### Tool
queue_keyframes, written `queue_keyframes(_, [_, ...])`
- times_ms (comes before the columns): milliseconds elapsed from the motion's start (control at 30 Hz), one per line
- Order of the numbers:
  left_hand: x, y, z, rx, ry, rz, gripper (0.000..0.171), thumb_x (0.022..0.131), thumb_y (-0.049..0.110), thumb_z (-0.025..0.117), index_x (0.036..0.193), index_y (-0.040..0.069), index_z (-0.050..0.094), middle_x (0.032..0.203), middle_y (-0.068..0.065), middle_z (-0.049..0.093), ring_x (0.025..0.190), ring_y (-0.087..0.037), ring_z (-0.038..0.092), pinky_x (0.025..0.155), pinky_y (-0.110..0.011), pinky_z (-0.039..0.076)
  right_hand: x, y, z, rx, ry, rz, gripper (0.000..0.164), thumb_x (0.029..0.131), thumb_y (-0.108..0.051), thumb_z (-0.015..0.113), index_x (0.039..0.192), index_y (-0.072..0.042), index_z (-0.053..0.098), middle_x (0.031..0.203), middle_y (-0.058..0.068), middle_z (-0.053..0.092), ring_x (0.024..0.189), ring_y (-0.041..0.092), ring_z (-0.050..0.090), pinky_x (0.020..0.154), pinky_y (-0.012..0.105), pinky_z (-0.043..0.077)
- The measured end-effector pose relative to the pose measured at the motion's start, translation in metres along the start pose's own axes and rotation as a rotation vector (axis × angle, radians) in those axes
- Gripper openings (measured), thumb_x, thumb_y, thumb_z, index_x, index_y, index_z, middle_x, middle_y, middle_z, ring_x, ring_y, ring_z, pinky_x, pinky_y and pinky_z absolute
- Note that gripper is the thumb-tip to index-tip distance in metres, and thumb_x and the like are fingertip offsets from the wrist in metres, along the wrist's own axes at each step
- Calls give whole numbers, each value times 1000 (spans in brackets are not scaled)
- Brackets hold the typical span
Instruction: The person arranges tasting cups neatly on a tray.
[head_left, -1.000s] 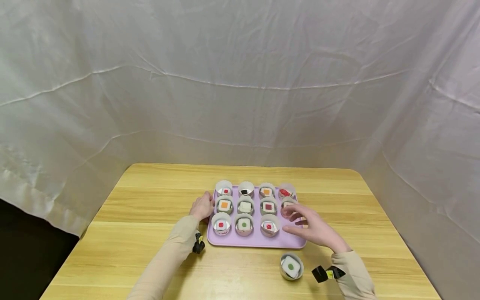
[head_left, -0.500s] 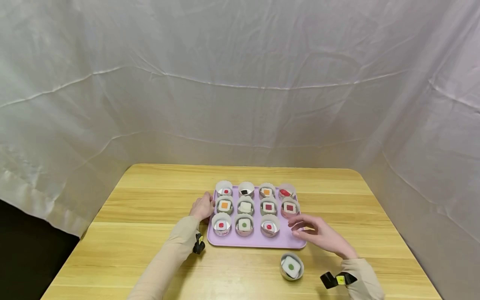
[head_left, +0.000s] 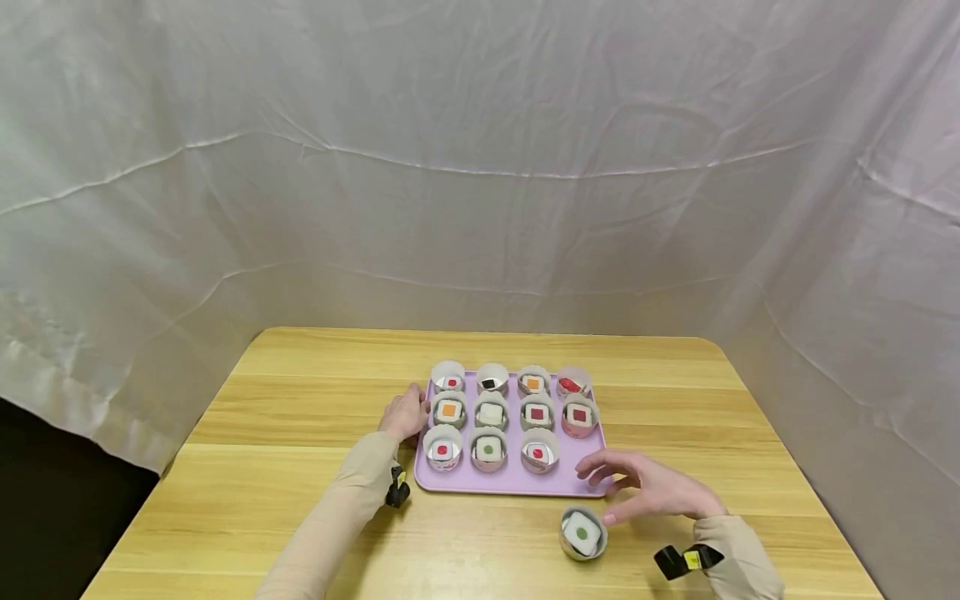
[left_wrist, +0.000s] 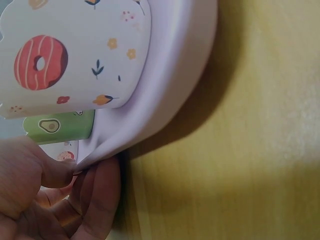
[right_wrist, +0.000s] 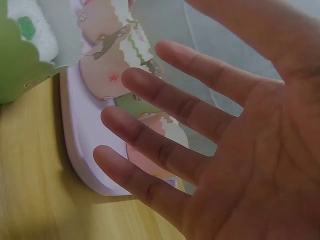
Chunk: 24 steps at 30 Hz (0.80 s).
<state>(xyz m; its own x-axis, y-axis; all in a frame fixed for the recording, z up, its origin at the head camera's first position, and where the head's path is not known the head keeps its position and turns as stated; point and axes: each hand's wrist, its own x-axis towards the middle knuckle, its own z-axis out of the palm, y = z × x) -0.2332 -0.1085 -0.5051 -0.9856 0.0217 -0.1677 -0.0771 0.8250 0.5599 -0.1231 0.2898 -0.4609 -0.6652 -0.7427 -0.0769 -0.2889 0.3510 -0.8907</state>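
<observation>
My left hand (head_left: pixel 405 414) pinches the left rim of a lilac tray (head_left: pixel 510 482); the left wrist view shows thumb above and fingers below the tray's edge (left_wrist: pixel 167 95). Several paper baking cups stand on the tray in rows, each with a small sushi-like block or similar piece inside. A green cup (right_wrist: pixel 22 72) stands on the table in front of the tray, holding a white block with a green centre (head_left: pixel 582 532). Just right of that cup is my right hand (head_left: pixel 651 487), its fingers spread and holding nothing, the thumb close to the cup's rim.
The tray's front right corner (head_left: pixel 581 482) has no cup on it. Beside the left hand in the left wrist view are a donut-print cup (left_wrist: pixel 75 95) and an avocado-print cup (left_wrist: pixel 70 127). A wooden table (head_left: pixel 300 375) carries everything, with pale curtains (head_left: pixel 480 208) behind.
My right hand has drawn back from the cup at the tray's right side, toward me and rightward, to beside the cup on the table. The left hand and tray stay put.
</observation>
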Motion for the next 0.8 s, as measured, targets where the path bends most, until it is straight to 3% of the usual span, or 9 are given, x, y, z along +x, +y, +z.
queue_keyframes(233, [-1,-1,0,0,0,2,13,102,17,53,108,5,54,96,-18,66,88,-31,65,80,-43,55,2,6,2,10,-60,-24,67,81,-8,81,140,1,50,137,31,53,124,23,60,102,31,54])
queue_keyframes(367, [0,-1,1,2,3,5,13,102,17,53,108,5,54,96,-18,66,88,-31,65,80,-44,55,4,8,5,18,-101,-42,69,82,-8,82,141,4,48,137,31,53,123,27,61,103,30,54])
queue_keyframes(800, [-2,1,-2,-2,-10,-9,13,103,17,53,109,6,54,95,-18,65,88,-31,64,80,-43,54,8,5,12,8,-139,-15,71,81,-16,83,140,3,48,136,30,54,121,27,59,106,28,51])
